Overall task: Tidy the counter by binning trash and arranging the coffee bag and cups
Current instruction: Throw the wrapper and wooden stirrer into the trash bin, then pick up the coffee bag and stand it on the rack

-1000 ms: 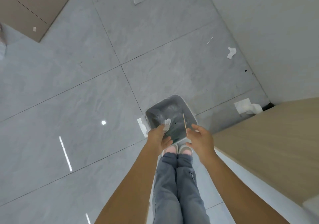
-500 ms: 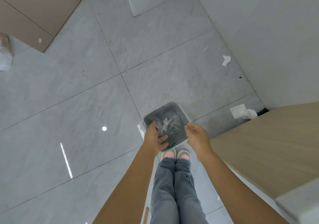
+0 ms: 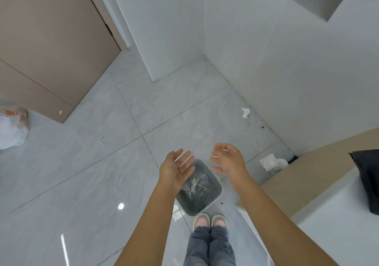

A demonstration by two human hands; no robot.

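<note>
Bright, even light, with ceiling lamps glinting off the glossy floor [image 3: 82, 183], soft shadows, bowed wide-angle edges, and slight motion blur on the right hand [image 3: 229, 161].

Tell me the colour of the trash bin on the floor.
The trash bin is grey inside with a paler whitish rim, seen in the head view.

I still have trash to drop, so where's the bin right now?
In the head view, the bin sits on the floor just ahead of the person's shoes, below both open hands, left of the counter.
</note>
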